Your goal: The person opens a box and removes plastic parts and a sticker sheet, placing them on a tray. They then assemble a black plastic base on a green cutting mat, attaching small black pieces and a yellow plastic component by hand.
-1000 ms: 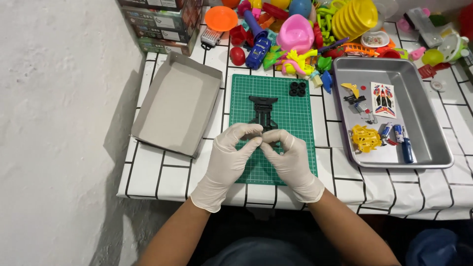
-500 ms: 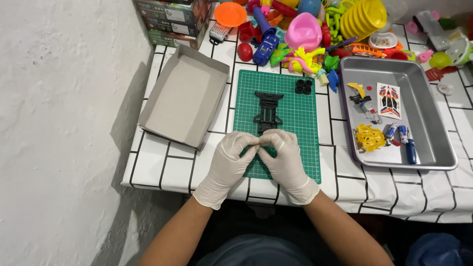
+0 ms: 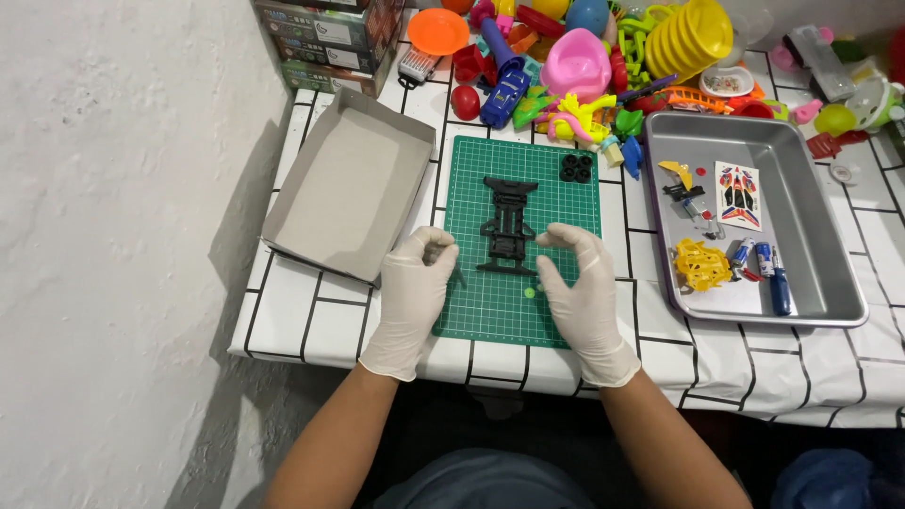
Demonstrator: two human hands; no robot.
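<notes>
Both my hands wear white gloves and hover over a green cutting mat (image 3: 566,198). A black toy car chassis (image 3: 507,226) lies lengthwise in the mat's middle, between the two hands. My left hand (image 3: 415,287) sits at the mat's left edge with curled fingers, and a thin dark rod (image 3: 460,278) pokes out beside it. My right hand (image 3: 577,283) is just right of the chassis, thumb and forefinger close together; whether they pinch anything is too small to tell. A tiny green part (image 3: 530,293) lies on the mat between the hands. Black wheels (image 3: 576,168) rest at the mat's far right corner.
An open grey cardboard box lid (image 3: 353,188) lies left of the mat. A metal tray (image 3: 830,283) on the right holds a sticker sheet, a yellow part and batteries. Colourful plastic toys (image 3: 584,66) crowd the back of the tiled table (image 3: 302,320).
My hands, joined over the mat's near half before, have drawn apart to either side of the chassis. The tiny green part now shows on the mat.
</notes>
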